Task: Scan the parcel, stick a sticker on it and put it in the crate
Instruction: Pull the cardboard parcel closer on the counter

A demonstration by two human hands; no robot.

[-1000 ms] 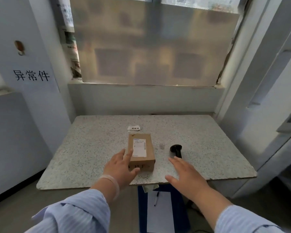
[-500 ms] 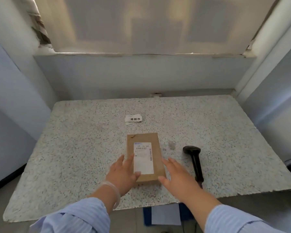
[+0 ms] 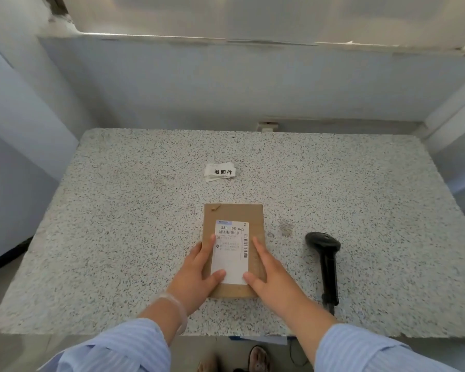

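Note:
A flat brown cardboard parcel (image 3: pixel 234 213) lies on the speckled stone table (image 3: pixel 118 210), near its front edge, with a white shipping label (image 3: pixel 231 248) facing up. My left hand (image 3: pixel 196 275) grips its left side, thumb on the label's lower corner. My right hand (image 3: pixel 271 277) grips its right side, thumb at the label's lower right corner. A black handheld scanner (image 3: pixel 325 253) lies on the table just right of my right hand. A small stack of white stickers (image 3: pixel 220 171) printed with black characters sits beyond the parcel. No crate is in view.
Pale walls close in the table on the left, back and right, under a window sill (image 3: pixel 199 38). A small socket (image 3: pixel 267 126) sits at the table's back edge. Under the front edge a blue object (image 3: pixel 258 339) and feet show.
The view has tilted down and come closer. My right hand moved left from beside the scanner onto the parcel's right side. My left hand stayed on the left side.

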